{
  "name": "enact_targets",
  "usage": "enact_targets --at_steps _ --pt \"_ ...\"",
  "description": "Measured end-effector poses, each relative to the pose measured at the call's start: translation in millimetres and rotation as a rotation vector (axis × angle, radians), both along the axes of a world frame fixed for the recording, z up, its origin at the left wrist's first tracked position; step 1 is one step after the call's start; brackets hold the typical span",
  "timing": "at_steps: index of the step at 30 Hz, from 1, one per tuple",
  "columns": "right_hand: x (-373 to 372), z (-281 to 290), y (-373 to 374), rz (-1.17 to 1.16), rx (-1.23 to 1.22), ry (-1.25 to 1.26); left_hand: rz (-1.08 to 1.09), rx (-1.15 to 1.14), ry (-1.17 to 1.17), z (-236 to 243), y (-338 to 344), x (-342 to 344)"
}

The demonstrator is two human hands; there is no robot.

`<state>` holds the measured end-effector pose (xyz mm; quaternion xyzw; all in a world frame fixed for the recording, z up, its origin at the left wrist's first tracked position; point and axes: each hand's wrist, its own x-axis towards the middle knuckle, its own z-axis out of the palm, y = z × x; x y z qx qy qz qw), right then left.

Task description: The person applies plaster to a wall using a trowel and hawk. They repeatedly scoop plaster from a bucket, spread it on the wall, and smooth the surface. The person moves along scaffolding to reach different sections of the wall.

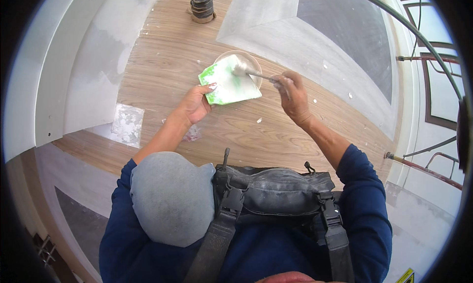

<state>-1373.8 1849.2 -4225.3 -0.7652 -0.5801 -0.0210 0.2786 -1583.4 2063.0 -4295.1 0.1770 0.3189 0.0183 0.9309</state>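
My left hand (197, 103) grips the near left edge of a green plastic board (211, 97), its face mostly smeared with white paste. My right hand (294, 97) is closed round the thin handle of a putty-smeared tool (258, 76). The tool's head rests on or just over the white-coated board; whether it is a brush or a scraper is hard to make out under the white. Beneath and behind the board stands a round pale tub (253, 61), partly covered by it.
Wood-look floor (246, 140) carries white specks. Grey sheets (315, 51) lie far right. A pale wall panel (66, 61) is at left, red scaffold tubes (433, 172) at right. A post foot wrapped dark (202, 8) stands far off. A black bag (276, 189) sits before me.
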Motion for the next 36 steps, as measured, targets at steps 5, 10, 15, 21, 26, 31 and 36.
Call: enact_targets --at_steps 5,10,15,21,26,31,36 --pt "-2.9 -14.8 -5.1 0.218 -0.064 0.002 -0.004 0.066 -0.068 1.1 1.0 -10.4" --pt "4.0 -21.5 -7.6 0.293 -0.159 -0.039 -0.021 0.112 -0.155 -5.5 4.2 -27.7" --pt "9.3 -38.1 -9.8 0.272 -0.318 -0.117 0.1 0.069 -0.182 -1.4 25.1 -60.8" --pt "-17.0 -50.1 32.7 0.085 -0.319 -0.243 0.266 0.072 -0.186 0.9 86.0 -102.3" --pt "-110.6 -37.8 95.1 0.543 -0.425 -0.13 0.484 0.135 -0.144 6.2 104.1 -152.4" --pt "-214.1 -71.9 155.8 0.932 -0.39 -0.249 0.587 0.129 -0.067 9.1 111.3 -187.5" --pt "-248.7 -91.9 167.1 0.945 -0.318 -0.423 0.565 0.128 -0.022 26.5 119.3 -210.5"
